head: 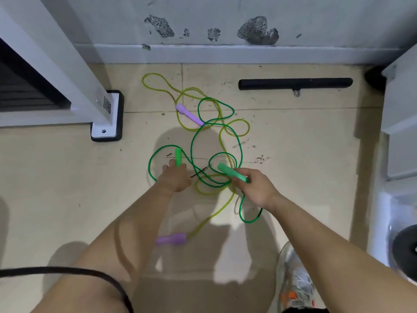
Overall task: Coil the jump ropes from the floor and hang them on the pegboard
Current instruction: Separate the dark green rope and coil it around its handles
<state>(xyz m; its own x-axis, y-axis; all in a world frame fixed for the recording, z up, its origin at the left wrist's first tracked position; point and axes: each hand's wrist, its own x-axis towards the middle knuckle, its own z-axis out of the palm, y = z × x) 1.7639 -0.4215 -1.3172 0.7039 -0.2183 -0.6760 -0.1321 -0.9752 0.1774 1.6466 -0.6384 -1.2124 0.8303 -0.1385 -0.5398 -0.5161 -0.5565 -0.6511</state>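
As right hand (pixel 256 189) holds one green handle (pixel 229 171), left hand (pixel 176 180) holds another.

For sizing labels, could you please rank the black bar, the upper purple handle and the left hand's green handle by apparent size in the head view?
1. black bar
2. upper purple handle
3. green handle, partly hidden by the left hand, so unsure

The left hand (pixel 174 180) grips the left green handle (pixel 178 157); the right hand (pixel 256 188) grips the right green handle (pixel 231 172). The green rope (pixel 191 145) and yellow rope (pixel 142 81) lie tangled on the floor (pixel 67 177).
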